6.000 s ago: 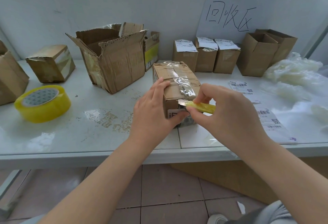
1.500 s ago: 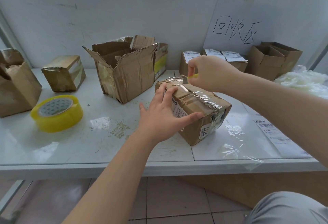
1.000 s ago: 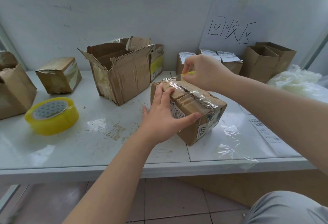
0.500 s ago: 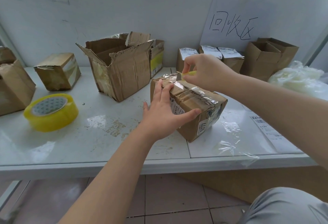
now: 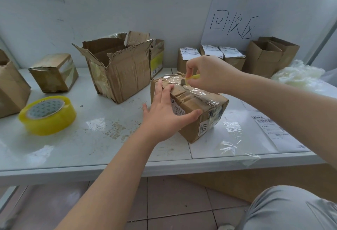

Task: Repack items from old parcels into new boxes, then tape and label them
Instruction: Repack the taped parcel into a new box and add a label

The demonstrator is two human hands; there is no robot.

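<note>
step: opening an old parcel (image 5: 200, 102). Looks to me like the tape on the top seam is being slit, so it's early days and nothing is out of this one yet.
parcel: sits on the surface (image 5: 109, 147) a bit right of centre, turned at an angle, wrapped in crinkly clear tape, flaps down.
left hand (image 5: 164, 115): spread out with straight fingers, pressing the parcel's left side and top edge. It's bracing, not gripping.
right hand (image 5: 209, 74): pinching a small yellow cutter (image 5: 191, 78), blade tip at the tape near the far end of the top.
next move: my guess is to draw the blade along the seam toward the near end. Keep it shallow (no clue what's inside) and keep the left fingers out of the line.
after that: probably cut the end tape, lift the flaps, and move the contents to one of the open boxes (image 5: 262, 60) far right.
for later: tape roll (image 5: 47, 115) near left, label sheets (image 5: 273, 129) near right.
</note>
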